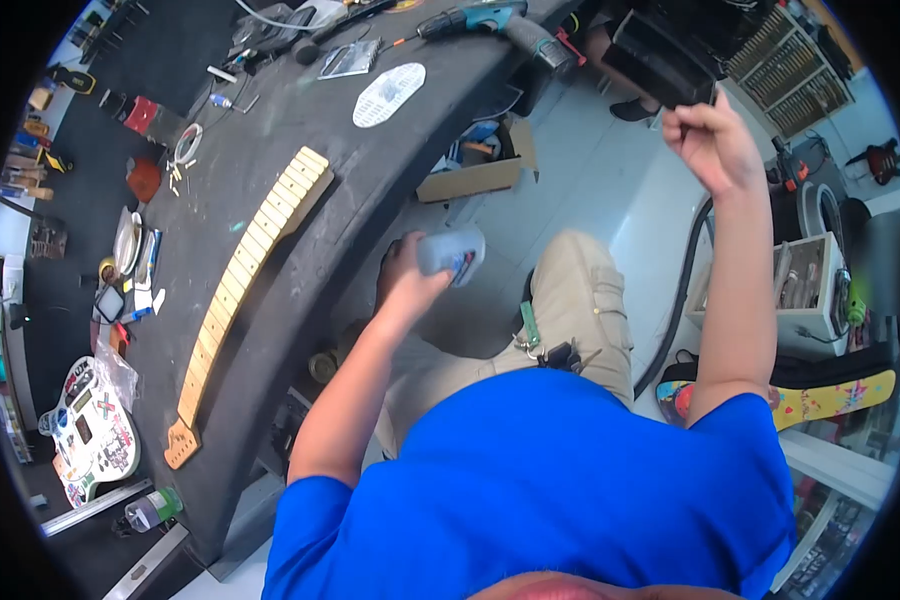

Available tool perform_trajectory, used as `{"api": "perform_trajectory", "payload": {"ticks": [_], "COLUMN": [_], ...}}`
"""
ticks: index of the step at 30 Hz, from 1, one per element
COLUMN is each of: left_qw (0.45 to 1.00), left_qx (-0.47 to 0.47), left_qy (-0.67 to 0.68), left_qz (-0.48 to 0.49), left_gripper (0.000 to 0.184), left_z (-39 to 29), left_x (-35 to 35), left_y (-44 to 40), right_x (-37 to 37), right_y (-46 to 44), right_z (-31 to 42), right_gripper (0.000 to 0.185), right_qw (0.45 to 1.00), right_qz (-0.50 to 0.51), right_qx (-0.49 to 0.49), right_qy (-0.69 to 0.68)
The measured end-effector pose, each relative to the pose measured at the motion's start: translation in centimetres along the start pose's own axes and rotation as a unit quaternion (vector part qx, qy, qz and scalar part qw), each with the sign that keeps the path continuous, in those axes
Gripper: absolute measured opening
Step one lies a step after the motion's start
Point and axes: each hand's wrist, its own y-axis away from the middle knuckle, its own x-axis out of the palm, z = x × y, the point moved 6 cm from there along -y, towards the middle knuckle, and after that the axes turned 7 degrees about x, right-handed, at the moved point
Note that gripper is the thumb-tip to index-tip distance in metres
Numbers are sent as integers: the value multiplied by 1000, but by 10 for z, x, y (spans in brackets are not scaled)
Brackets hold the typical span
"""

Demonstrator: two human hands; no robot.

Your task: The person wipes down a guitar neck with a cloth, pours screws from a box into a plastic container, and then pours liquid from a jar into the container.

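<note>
My left hand (410, 275) is wrapped round a translucent container (454, 254) with a dark and red print, blurred by motion, beside the workbench edge and above my leg. My right hand (712, 150) is raised at the upper right, its fingers curled together near the lower corner of a black box-like object (660, 62); what it holds, if anything, is too small to tell. A guitar neck (245, 258) with a light fretboard lies on the dark workbench (300, 290), its headstock toward the near end.
A teal drill (500, 25), an oval paper sheet (389, 95) and a silvery packet (350, 60) lie on the bench. A stickered white guitar body (92, 430) is at the left. Below the bench is a cardboard box (470, 182). Another person's shoe (634, 109) shows behind.
</note>
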Motion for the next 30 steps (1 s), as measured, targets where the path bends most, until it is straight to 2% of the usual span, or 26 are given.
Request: {"api": "perform_trajectory", "payload": {"ticks": [1,2,3,5,6,8,10,12,13,16,18,19,20,24,25,26,28,30], "left_qw": [998,993,977,943,923,908,928,898,874,895,863,886,901,961,930,950,951,879], "left_qx": [70,107,193,247,292,273,236,243,257,277,330,286,239,161,234,182,136,107], "left_qy": [1,-47,-78,-76,-87,-150,-109,-335,-364,-283,-249,-292,-333,-165,-121,43,190,420], "left_qz": [-5,0,-48,-207,-236,-281,-266,-148,-193,-204,-292,-218,-143,-153,-257,-251,-201,-199], "left_gripper": [70,77,81,89,86,70,61,55,52,56,60,61,62,63,69,84,94,97], "left_z": [-37,-80,-115,-157,-170,-198,-198,-185,-187,-212,-217,-201,-179,-187,-192,-182,-148,-123], "left_x": [-27,-54,-79,-135,-159,-200,-203,-161,-155,-182,-193,-179,-164,-207,-240,-243,-243,-230], "left_y": [8,16,21,34,27,5,-18,-38,-39,-27,-15,-22,-27,-15,1,7,14,27], "right_x": [-2,-3,-9,-8,-9,-8,3,10,14,27,32,36,36,44,49,52,56,65], "right_y": [4,6,5,5,5,1,1,0,2,13,14,16,16,10,11,9,6,6], "right_z": [-6,-16,-22,-28,-31,-38,-41,-45,-46,-45,-46,-47,-48,-51,-54,-55,-62,-65], "right_gripper": [56,56,57,56,56,54,53,58,60,65,66,57,57,57,58,59,62,64], "right_qw": [1000,1000,999,999,999,998,998,997,997,997,997,998,998,998,998,996,992,992], "right_qz": [0,3,3,12,13,20,29,43,49,59,69,59,55,54,59,67,85,71], "right_qx": [9,24,31,17,9,9,1,1,1,-16,-23,-21,-18,-13,-7,-3,6,22], "right_qy": [-8,-16,-30,-41,-46,-55,-63,-57,-55,-38,-21,-15,-13,-24,-31,-50,-89,-103]}}
